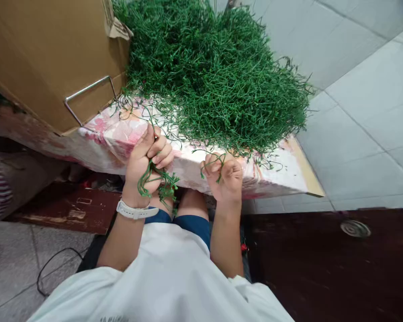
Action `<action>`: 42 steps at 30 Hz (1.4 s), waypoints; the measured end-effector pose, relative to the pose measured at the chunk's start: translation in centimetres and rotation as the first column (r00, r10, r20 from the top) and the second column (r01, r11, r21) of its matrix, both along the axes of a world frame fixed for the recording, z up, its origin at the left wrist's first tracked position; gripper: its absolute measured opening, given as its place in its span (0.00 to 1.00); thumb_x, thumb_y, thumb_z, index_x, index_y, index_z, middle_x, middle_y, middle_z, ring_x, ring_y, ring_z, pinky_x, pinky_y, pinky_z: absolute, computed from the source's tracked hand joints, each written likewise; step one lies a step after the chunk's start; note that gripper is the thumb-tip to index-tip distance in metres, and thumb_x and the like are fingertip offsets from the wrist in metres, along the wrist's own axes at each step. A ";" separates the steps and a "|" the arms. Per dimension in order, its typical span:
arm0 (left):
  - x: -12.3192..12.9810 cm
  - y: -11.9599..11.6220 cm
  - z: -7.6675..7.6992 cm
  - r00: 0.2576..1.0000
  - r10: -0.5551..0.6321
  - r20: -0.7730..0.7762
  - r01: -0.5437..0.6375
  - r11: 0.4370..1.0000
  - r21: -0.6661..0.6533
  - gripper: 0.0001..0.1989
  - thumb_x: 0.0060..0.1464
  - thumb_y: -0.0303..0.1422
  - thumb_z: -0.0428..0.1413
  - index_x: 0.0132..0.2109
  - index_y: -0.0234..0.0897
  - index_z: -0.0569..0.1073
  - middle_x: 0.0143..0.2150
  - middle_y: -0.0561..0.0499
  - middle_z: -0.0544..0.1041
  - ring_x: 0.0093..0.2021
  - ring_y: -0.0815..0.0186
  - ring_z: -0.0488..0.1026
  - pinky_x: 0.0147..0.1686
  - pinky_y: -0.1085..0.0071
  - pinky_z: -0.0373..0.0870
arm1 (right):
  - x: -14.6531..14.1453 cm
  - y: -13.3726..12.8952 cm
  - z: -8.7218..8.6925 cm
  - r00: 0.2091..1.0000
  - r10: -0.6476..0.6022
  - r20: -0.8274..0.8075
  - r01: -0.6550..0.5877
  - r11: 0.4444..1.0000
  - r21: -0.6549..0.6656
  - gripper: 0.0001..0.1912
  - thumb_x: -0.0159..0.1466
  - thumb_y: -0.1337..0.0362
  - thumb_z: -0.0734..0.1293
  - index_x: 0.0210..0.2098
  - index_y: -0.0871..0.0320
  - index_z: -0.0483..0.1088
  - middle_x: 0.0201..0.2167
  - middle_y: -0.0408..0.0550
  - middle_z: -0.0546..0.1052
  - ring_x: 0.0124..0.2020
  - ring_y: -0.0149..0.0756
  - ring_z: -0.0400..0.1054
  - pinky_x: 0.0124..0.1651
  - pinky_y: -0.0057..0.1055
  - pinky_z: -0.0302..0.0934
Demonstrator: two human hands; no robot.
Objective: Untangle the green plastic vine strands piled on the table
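My left hand (pixel 150 156) is closed around a small bunch of thin green plastic-looking stems (pixel 168 184), whose ends dangle below the palm. A white watch (pixel 134 210) is on that wrist. My right hand (pixel 223 174) pinches a single green stem (pixel 219 173) between curled fingers, just off the table's front edge. Beyond both hands rises a big heap of the same green stems (pixel 218 80). It rests on a table covered with a pink and white floral cloth (pixel 127 129). Loose stems lie scattered between the heap and my hands.
A cardboard box (pixel 53 53) stands on the left of the table, with a bent metal wire handle (pixel 89 89) by its lower corner. White tiles (pixel 366 112) line the wall on the right. A black cable (pixel 53 257) lies on the floor at left.
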State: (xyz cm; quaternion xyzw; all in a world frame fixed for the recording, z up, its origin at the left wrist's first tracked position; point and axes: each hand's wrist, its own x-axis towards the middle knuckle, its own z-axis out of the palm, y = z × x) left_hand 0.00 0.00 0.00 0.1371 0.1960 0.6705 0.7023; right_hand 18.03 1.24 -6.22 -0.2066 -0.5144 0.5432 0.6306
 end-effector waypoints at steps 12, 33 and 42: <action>-1.6 -0.1 -1.7 0.957 0.089 -0.278 -0.024 0.974 0.227 0.07 0.58 0.34 0.64 0.39 0.34 0.78 0.33 0.51 0.76 0.32 0.72 0.75 0.33 0.78 0.76 | 7.5 12.4 6.5 0.722 -0.545 0.427 0.363 0.823 0.438 0.30 0.67 0.33 0.63 0.38 0.54 0.77 0.34 0.49 0.74 0.32 0.33 0.67 0.36 0.35 0.65; 0.4 -0.2 -3.3 0.893 0.209 -0.400 -0.134 0.969 0.208 0.10 0.56 0.36 0.70 0.46 0.44 0.84 0.47 0.51 0.84 0.50 0.66 0.82 0.55 0.68 0.79 | -3.5 -2.4 1.9 0.703 -0.295 0.647 0.063 0.932 0.357 0.11 0.66 0.60 0.74 0.46 0.56 0.75 0.40 0.48 0.78 0.41 0.37 0.70 0.45 0.36 0.64; 0.1 -0.8 -3.6 0.836 0.173 -0.520 -0.032 0.963 0.269 0.14 0.51 0.40 0.73 0.45 0.45 0.87 0.40 0.50 0.86 0.39 0.67 0.81 0.42 0.71 0.79 | -3.4 -3.0 1.6 0.799 -0.161 0.579 0.055 0.979 0.197 0.04 0.71 0.62 0.68 0.42 0.56 0.72 0.40 0.46 0.77 0.41 0.34 0.68 0.47 0.34 0.63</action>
